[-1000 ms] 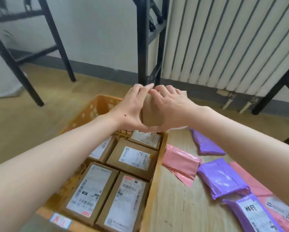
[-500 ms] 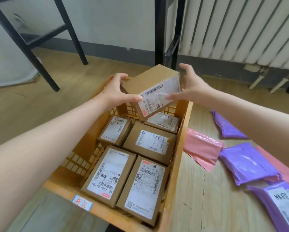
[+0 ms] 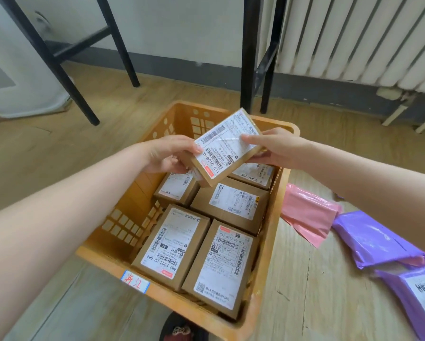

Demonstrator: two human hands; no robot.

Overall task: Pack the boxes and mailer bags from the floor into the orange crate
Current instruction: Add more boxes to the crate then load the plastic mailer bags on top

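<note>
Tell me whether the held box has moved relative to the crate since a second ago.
Yes. The held box, gripped by the left hand and right hand, has come down from above the orange crate's far rim toward the boxes inside.

The wooden floor (image 3: pixel 305 303) carries the orange crate (image 3: pixel 270 244) directly beneath the hands (image 3: pixel 168 156). Below the right hand (image 3: pixel 278 151), beside the crate, lie a pink mailer bag (image 3: pixel 307 212) and two purple mailer bags (image 3: pixel 373 239), overlapping.

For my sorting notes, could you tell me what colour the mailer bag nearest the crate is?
Pink, seen in the head view: the mailer bag lies beside the orange crate.
</note>
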